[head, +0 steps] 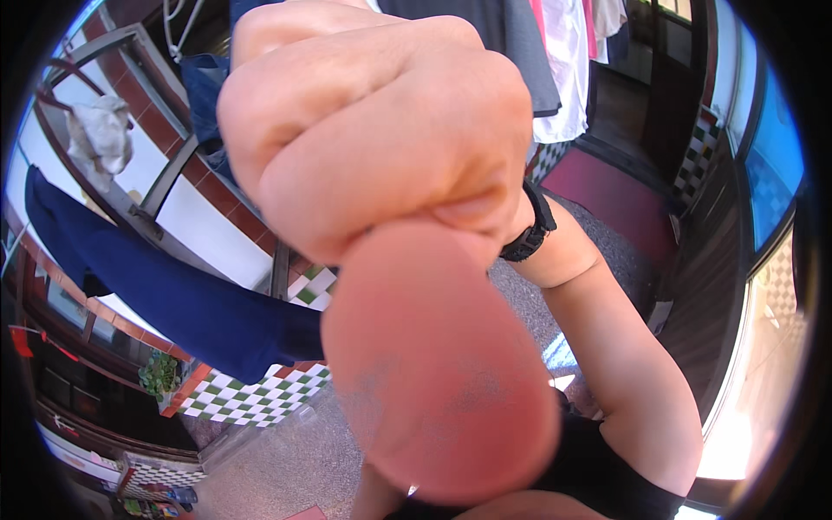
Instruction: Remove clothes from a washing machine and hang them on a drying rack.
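My right hand point(390, 156) fills the upper middle of the view, very close to the camera. Its fingers are curled tightly, and the large blurred thumb point(442, 364) juts down in front of them. Nothing shows in the fist, though the palm side is partly hidden. A black wristband point(533, 227) circles the wrist, and the bare forearm point(572, 279) runs down to the right. Behind the fist hang a dark grey garment point(526, 58) and a white garment point(563, 71); I see no contact with them. My left hand is out of view.
A navy garment point(195, 305) hangs across the left, below a whitish cloth point(107, 136). Green-and-white checkered tiles cover a low wall point(253, 393) beside a green plant point(159, 374). A reddish mat point(611, 201) lies by a dark doorway point(676, 91).
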The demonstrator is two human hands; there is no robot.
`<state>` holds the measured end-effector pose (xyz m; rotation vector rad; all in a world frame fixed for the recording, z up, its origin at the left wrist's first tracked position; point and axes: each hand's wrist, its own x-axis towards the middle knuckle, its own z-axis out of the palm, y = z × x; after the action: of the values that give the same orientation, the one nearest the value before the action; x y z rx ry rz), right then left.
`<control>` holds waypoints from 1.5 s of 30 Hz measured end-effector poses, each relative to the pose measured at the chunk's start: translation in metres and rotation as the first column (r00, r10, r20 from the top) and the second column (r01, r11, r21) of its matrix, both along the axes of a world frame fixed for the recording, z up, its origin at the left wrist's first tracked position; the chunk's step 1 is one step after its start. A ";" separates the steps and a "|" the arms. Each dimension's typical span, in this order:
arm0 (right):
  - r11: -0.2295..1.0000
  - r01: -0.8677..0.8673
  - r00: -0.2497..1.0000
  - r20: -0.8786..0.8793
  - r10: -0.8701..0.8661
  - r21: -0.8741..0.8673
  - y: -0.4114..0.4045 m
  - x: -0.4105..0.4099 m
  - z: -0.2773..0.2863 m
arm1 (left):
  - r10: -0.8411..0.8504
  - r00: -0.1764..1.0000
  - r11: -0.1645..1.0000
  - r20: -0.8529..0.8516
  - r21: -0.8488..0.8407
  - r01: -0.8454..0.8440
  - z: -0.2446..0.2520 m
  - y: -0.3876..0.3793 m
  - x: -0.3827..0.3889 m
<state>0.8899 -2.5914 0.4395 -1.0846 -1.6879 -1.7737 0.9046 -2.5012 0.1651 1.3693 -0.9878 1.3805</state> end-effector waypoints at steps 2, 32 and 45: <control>0.999 -0.054 0.999 -0.008 0.054 -0.007 -0.037 -0.008 -0.017 | 0.073 0.997 0.884 -0.034 0.466 -0.049 0.022 -0.035 -0.021; 0.948 -0.315 0.697 -0.688 0.200 -0.044 -0.422 -0.110 -0.105 | -0.269 0.367 0.507 -0.890 0.193 0.840 -0.113 -0.484 0.003; 0.950 -0.309 0.759 -0.591 0.275 0.045 -0.571 -0.010 -0.106 | -0.330 0.348 0.344 -0.877 0.232 0.910 -0.085 -0.646 0.139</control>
<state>0.8797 -3.1627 0.3331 -1.1642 -1.4124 -1.0399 1.0437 -3.1469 0.0799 1.4966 -1.3662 -0.3692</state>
